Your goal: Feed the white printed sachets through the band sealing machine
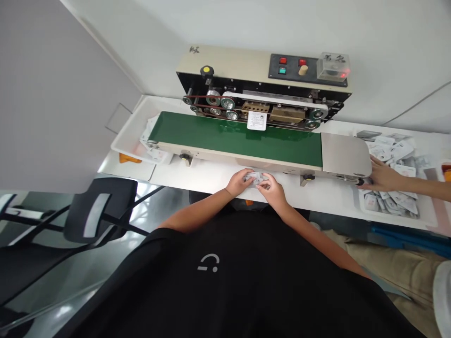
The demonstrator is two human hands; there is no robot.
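At the table's near edge, in front of the sealing machine, my left hand [238, 183] curls round one side of a small bunch of white printed packets [254, 177]. From the other side my right hand [274, 191] closes on the same bunch with thumb and fingers. Beyond them runs the green conveyor belt [211, 136] of the band sealer [225, 61]. One white packet [257, 123] hangs at the sealer's band over the belt, its top edge hidden in the machine.
A white bin [120, 136] with packets stands at the belt's left end. On the right, another tray [428, 213] holds many packets; a co-worker's hand [384, 176] reaches beside it at the conveyor's end. Black chairs [100, 211] stand at the lower left.
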